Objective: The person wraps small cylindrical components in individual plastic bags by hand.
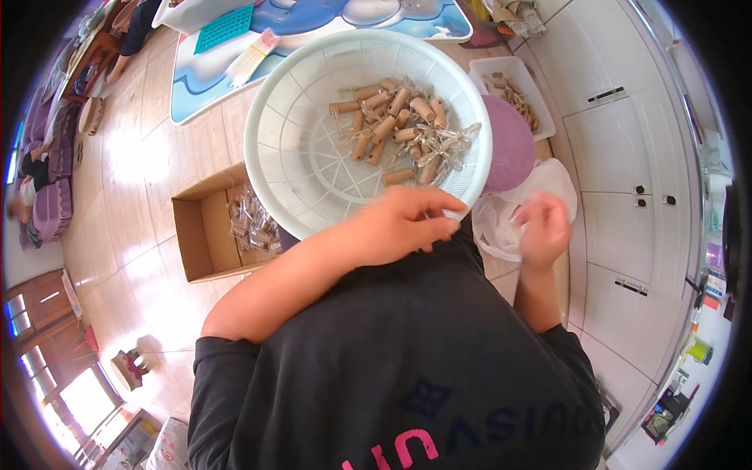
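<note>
A large pale mint plastic basket [270,133] stands in front of me. Inside it lies a pile of small brown cylinders [384,128], with clear plastic pieces [448,155] tangled among them at the right. My left hand [411,219] reaches across the basket's near rim. Its thumb and forefinger are closed on something small and pale that I cannot make out. Over a translucent plastic bag or tub [495,227], right of the basket, is my right hand [544,225]. Motion blurs its curled fingers, so whether it holds anything is unclear.
An open cardboard box [196,247] with small clear-wrapped pieces [252,223] stands left of the basket. Beyond are a colourful low table [192,86] and a white tray [547,125] of brown cylinders. A purple round surface [509,145] adjoins the basket; white cabinets [615,153] line the right.
</note>
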Demonstrator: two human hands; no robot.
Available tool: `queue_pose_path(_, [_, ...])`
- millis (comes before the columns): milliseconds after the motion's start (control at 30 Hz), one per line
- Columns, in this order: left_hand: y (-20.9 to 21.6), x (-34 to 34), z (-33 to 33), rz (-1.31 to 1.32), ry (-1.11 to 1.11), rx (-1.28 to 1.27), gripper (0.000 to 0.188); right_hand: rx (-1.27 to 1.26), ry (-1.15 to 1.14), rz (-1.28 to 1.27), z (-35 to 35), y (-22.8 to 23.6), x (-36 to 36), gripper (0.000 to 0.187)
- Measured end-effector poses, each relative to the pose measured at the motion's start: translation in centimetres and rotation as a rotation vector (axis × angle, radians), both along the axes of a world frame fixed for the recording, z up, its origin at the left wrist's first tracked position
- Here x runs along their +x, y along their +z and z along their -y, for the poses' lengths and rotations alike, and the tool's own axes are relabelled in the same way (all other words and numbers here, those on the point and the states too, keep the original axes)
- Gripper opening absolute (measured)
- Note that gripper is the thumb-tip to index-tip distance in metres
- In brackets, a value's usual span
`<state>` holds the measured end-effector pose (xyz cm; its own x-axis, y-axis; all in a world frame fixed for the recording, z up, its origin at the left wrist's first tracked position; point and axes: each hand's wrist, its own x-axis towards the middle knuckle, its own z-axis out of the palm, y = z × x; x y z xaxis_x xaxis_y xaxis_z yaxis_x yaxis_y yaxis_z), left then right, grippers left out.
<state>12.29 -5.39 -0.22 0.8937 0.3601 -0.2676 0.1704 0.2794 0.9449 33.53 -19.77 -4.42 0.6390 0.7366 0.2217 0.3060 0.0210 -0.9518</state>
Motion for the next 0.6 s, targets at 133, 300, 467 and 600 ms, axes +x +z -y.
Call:
queue_pose_path(133, [0.6,-3.3,-1.6,-0.081,0.105,0.602,0.028,-0.423,-0.317,0.900,2.2,-2.6,9.0,0.032])
queue_pose_path(300, [-1.7,-7.4,-1.2,-0.259,0.001,0.865,0.029,-1.461,-0.080,0.293,2.6,-0.2,11.3,0.053])
queue_pose_path(467, [-2.4,-7.7,-0.1,-0.289,-0.150,0.870,0.028,-0.763,-0.342,0.335,1.1,-0.6,6.6,0.050])
queue_pose_path(600, [-3.1,-8.7,-0.3,-0.189,-0.155,0.879,0.025,-0.488,-0.413,0.949,-0.5,0.1,5.0,0.045])
